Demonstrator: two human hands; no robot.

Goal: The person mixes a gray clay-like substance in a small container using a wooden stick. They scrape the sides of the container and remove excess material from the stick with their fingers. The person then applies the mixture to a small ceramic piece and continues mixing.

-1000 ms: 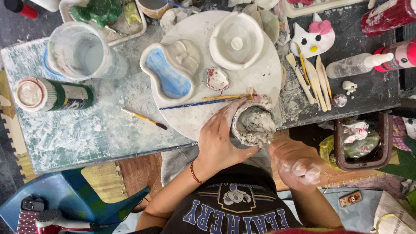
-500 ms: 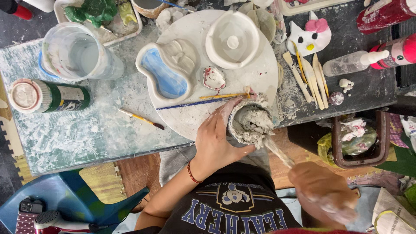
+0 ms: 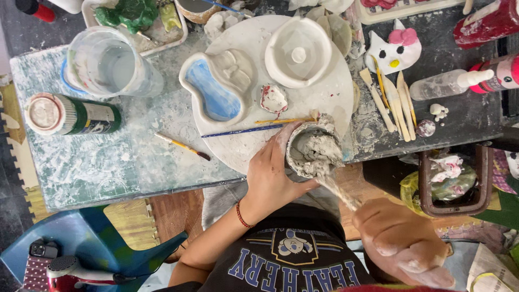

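A person's left hand (image 3: pixel 270 173) wraps around a small clay-smeared cup (image 3: pixel 312 148) at the near edge of a round white board (image 3: pixel 238 146), fingers curled along its left wall and thumb hooked under its near side. The right hand (image 3: pixel 403 243), its fingers closed in a fist, grips the end of a coated stick (image 3: pixel 338 186) whose tip is buried in the grey slurry filling the cup. The cup looks small and light, but its wet, slimy coat probably makes it slippery, so the wrap-around hold on the wall seems the surest purchase; the stick appears stiff and is best held at its far, drier end. On the board lie a blue-glazed dish (image 3: pixel 213 92), a white bowl (image 3: pixel 297 51) and two paintbrushes (image 3: pixel 254 128). A clear jug (image 3: pixel 105 62) stands on the spattered table (image 3: pixel 97 162).
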